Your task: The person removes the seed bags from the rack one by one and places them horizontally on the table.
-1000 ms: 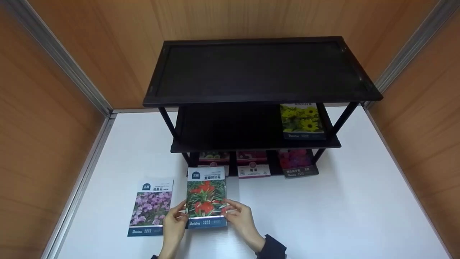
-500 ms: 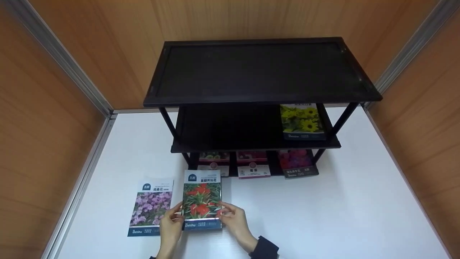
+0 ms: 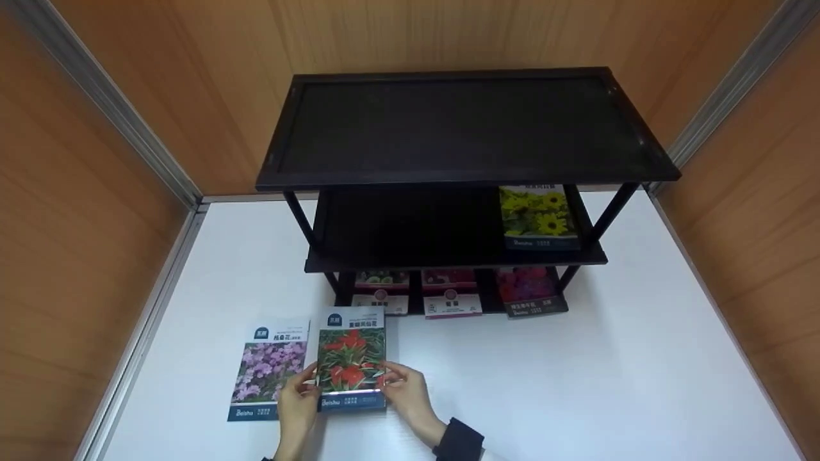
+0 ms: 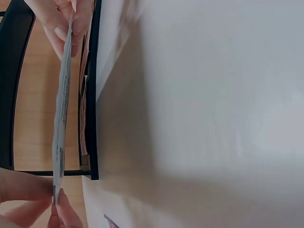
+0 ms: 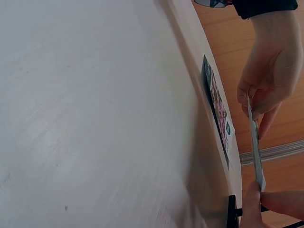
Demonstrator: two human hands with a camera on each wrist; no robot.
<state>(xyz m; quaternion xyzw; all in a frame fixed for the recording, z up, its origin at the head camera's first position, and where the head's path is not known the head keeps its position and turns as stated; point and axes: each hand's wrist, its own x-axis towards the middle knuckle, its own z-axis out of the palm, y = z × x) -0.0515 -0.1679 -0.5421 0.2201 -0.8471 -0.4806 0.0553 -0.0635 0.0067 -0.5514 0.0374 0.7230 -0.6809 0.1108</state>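
Right now, a packet with red flowers [image 3: 351,358] is up in the air over the front of the table [image 3: 576,384], with its picture side showing and its name at the top. The left hand [image 3: 298,402] pinches its left edge low down, thumb and fingers bent close with just the thin packet between them. The right hand [image 3: 405,394] pinches the right edge the same way. From the wrists, the packet looks thin, and it does not touch the table.

Just to the left, a packet with purple flowers [image 3: 269,371] lies flat on the table, and the left hand covers a bit of its low right corner from above. Behind is a big black shelf [image 3: 448,128] with three boards. A packet with yellow flowers [image 3: 539,216] sits at the right end of the middle board [image 3: 410,230]. Three more packets [image 3: 451,304] are in a row on the bottom board [image 3: 416,302], poking out at the front. Brown wood walls [image 3: 397,35] stand around the back and sides. A dark sleeve [image 3: 460,438] covers the right wrist.
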